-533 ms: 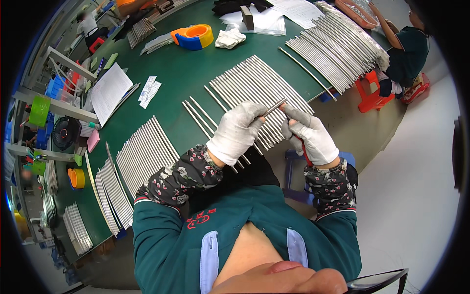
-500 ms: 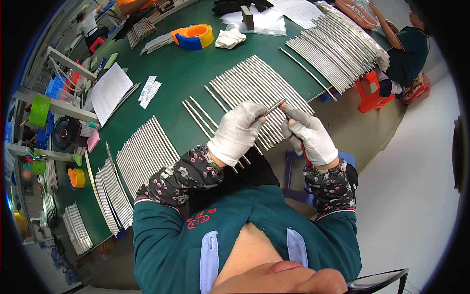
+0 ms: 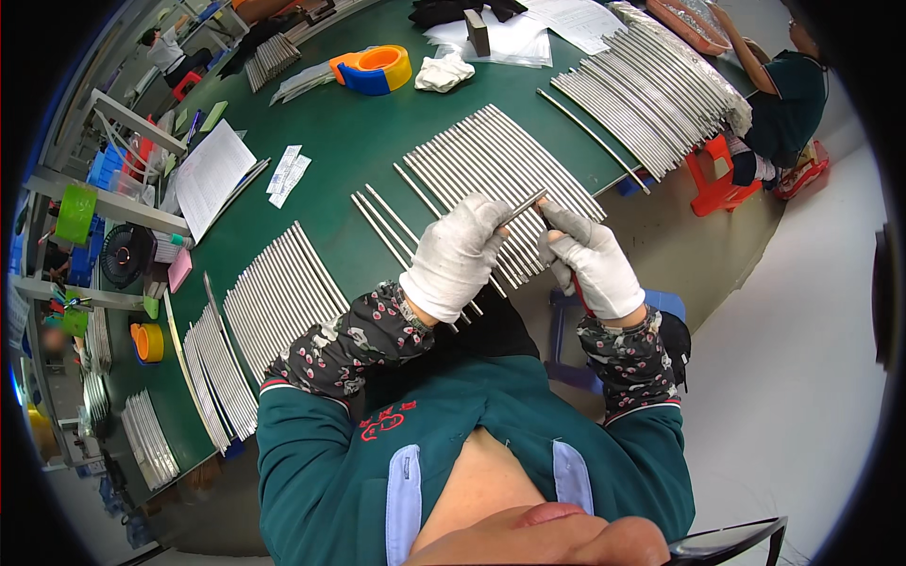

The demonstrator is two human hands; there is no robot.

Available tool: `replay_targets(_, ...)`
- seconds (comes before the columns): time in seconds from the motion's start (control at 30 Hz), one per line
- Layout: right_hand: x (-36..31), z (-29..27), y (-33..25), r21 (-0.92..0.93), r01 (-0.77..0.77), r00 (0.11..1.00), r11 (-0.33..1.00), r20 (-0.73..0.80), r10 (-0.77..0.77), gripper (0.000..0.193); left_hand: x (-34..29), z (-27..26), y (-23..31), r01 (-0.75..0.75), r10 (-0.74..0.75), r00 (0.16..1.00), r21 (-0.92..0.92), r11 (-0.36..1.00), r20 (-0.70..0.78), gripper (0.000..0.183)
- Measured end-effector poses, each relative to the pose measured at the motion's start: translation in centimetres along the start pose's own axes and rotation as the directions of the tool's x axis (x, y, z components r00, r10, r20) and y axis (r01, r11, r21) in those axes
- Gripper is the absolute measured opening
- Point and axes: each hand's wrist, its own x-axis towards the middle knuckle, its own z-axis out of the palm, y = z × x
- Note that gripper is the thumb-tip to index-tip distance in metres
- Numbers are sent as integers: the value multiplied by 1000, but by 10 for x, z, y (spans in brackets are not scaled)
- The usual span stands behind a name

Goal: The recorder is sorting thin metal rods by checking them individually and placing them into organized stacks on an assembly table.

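Note:
My left hand (image 3: 451, 259), in a white work glove with greyed fingers, is closed on a thin metal rod (image 3: 526, 203) that slants up to the right. My right hand (image 3: 600, 272), gloved the same way, is curled around a red-handled tool (image 3: 579, 292); its working end is hidden by the fingers. That hand's fingertips, bare at the end, are at the rod's far tip. Beneath both hands lies a row of metal rods (image 3: 491, 160) on the green table (image 3: 349, 165). A few rods (image 3: 387, 224) lie apart to the left of that row.
More rods lie left (image 3: 283, 297) and far right (image 3: 628, 104). An orange-and-blue tape dispenser (image 3: 377, 71), crumpled white cloth (image 3: 444, 73) and paper sheets (image 3: 215, 181) are on the table. A co-worker (image 3: 788, 104) sits beyond the right end. A blue stool (image 3: 576, 349) stands below the table edge.
My right hand has shifted slightly left and down along with the tool. The rod in my left hand has tipped a little, its far end now slightly left. The laid-out rods have not moved.

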Motion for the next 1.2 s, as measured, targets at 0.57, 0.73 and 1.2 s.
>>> replay_targets(0.57, 9, 19, 30, -338, 328, 882, 882, -226, -414, 36, -6, 11, -3, 204, -208, 978, -254, 945, 13, 25)
replay_targets(0.73, 6, 19, 26, -258, 276, 913, 926, -231, -337, 38, 0, 5, 4, 512, -461, 859, -428, 745, 223, 16)
replay_targets(1.2, -1, 8, 15, 193, 120, 993, 974, -9, -121, 46, 10, -9, 9, 772, -633, 603, -554, 311, 485, 26)
